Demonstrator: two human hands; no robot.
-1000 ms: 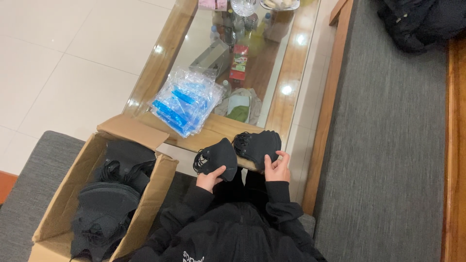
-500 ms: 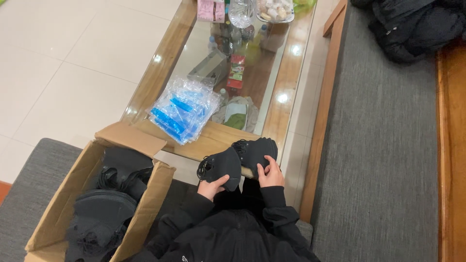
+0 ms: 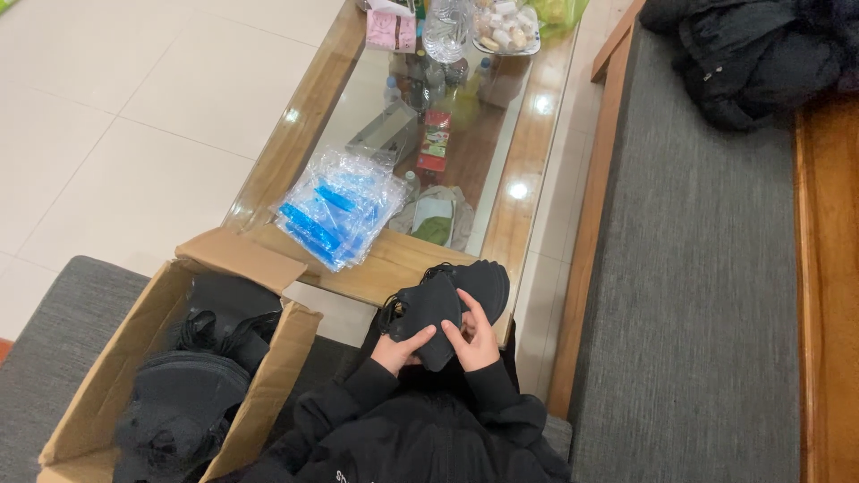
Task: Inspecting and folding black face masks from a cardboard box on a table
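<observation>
A stack of black masks (image 3: 443, 300) sits in both hands, held just above the near end of the bench (image 3: 394, 264) and in front of the person's dark jacket (image 3: 420, 429). The left hand (image 3: 398, 351) grips the front mask from below, thumb on its face. The right hand (image 3: 472, 340) is close beside it, fingers spread over the stack; the two hands nearly touch, both clamped on the masks. Thin ear loops hang off the stack's left edge.

On the bench, just beyond the masks, lies a heap of clear bags with blue strips (image 3: 338, 206). The bench has a wooden frame and a glass top; through the glass a lower shelf shows a red packet (image 3: 436, 143) and a green-and-white bag (image 3: 436, 219). At the far end stand a pink box (image 3: 391, 29), a clear bottle (image 3: 445, 27) and a bowl of snacks (image 3: 506, 27).

To the left, a cardboard box (image 3: 89, 394) stands open, filled with more black masks. A grey sofa (image 3: 698, 295) runs along the right, with a black coat (image 3: 752, 54) at its far end.
</observation>
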